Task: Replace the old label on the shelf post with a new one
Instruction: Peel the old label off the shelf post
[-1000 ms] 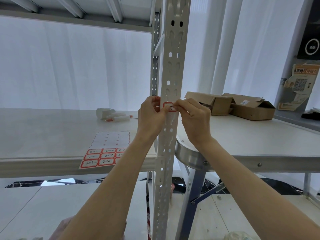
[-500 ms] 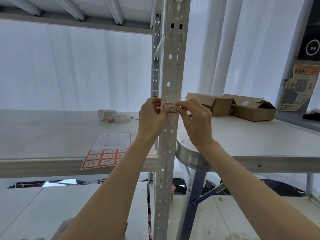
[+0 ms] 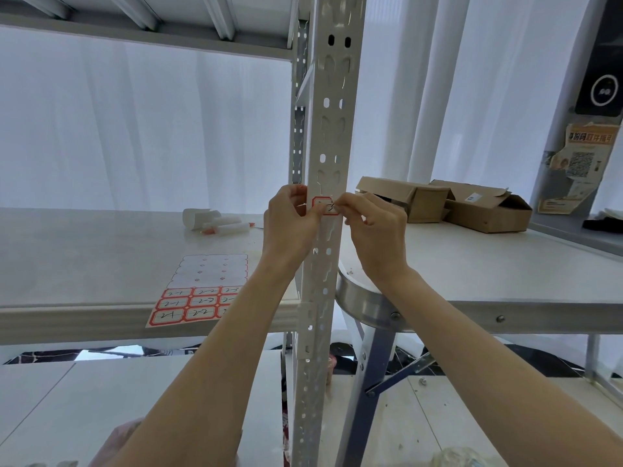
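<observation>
Label [image 3: 324,206]: red-bordered, handwritten mark on it, sits on the front face of the shelf post [image 3: 332,136], just above frame centre, roughly 12 o'clock from the middle. The post is white, perforated and upright, and runs the full height of the frame.

Left hand [image 3: 290,227]: comes in from 7 o'clock. Fingers are curled at the post's left edge, with thumb and forefinger closed on the label's left end.

Right hand [image 3: 374,230]: comes in from 5 o'clock. Fingers are curled, with thumb and forefinger pinching the label's right end against the post. The right corner of the label is hidden by the fingertips, so I cannot tell whether it is lifted or flat.

Label sheet [image 3: 205,284]: at 8 o'clock of the hands, flat on the shelf board [image 3: 84,257] and overhanging its front edge. Upper rows are blank backing. The lower three rows hold red-bordered labels with writing.

White rolls [image 3: 215,221]: at 9 o'clock of the label, lying on the same board, well apart from the sheet.

Cardboard boxes [image 3: 485,210]: two, open, at 3 o'clock of the label, on a white table [image 3: 488,274] behind the post.
</observation>
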